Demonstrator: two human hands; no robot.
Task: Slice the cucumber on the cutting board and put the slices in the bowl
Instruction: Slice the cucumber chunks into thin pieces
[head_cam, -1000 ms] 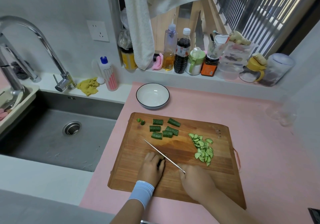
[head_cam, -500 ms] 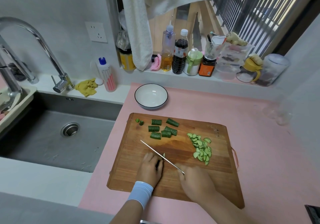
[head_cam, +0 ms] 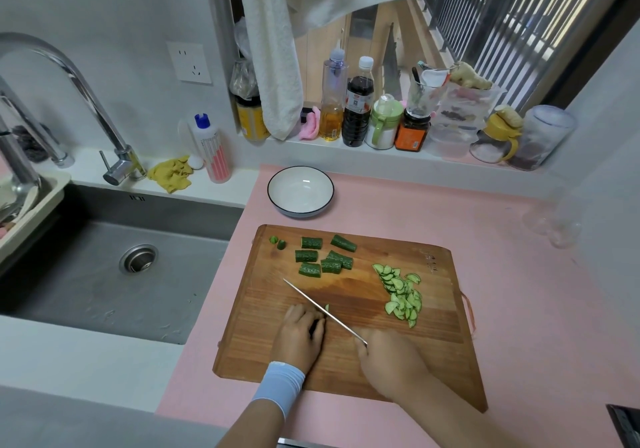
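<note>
Slice [head_cam: 326, 307] appeared | knife [head_cam: 308, 298] points far-left; right hand [head_cam: 389, 361] grips | left hand [head_cam: 299, 337] pins cucumber [head_cam: 313, 327]

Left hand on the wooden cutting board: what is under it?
A dark green cucumber piece shows only as a sliver between the fingers, against the long steel knife blade. The left hand covers the rest of it.

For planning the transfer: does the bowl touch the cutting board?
Apart. The head view shows a strip of pink counter between the bowl and the board's far edge.
</note>
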